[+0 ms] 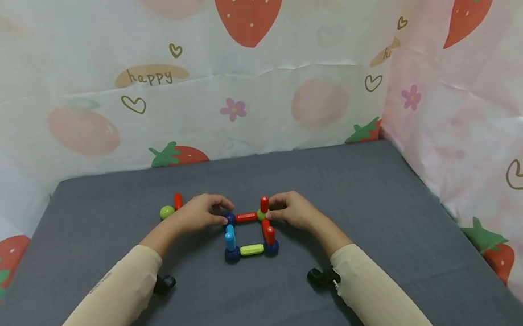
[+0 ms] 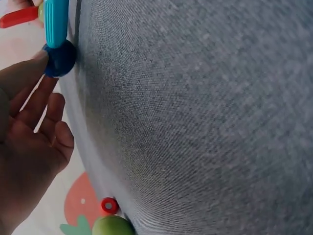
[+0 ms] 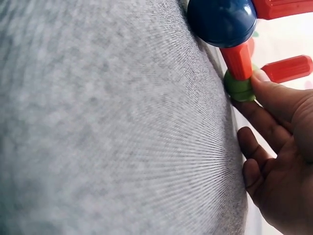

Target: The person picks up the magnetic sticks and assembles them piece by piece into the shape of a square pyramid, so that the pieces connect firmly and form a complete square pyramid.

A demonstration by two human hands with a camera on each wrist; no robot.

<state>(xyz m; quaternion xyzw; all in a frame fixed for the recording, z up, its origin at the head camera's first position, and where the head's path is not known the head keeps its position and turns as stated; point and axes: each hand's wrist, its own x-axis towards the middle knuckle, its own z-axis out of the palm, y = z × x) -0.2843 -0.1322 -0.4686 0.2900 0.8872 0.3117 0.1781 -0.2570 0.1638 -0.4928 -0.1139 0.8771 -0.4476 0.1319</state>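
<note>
A square frame of plastic rods and balls lies mid-table, its front bar a yellow-green rod (image 1: 252, 250) between two dark blue balls. From these front balls rise a light blue rod (image 1: 230, 241) and a red rod (image 1: 269, 235). My left hand (image 1: 199, 212) pinches the back-left dark blue ball (image 2: 61, 58) between thumb and fingers. At the back-right corner my right hand (image 1: 294, 210) pinches a green ball (image 3: 238, 89), from which another red rod (image 1: 264, 204) stands up. A horizontal red rod (image 1: 247, 217) joins the two back balls.
A loose light green ball (image 1: 167, 212) and a red rod (image 1: 178, 201) lie behind my left forearm. Grey cloth (image 1: 266, 312) covers the table. Strawberry-print curtains (image 1: 259, 88) hang behind it and at both sides.
</note>
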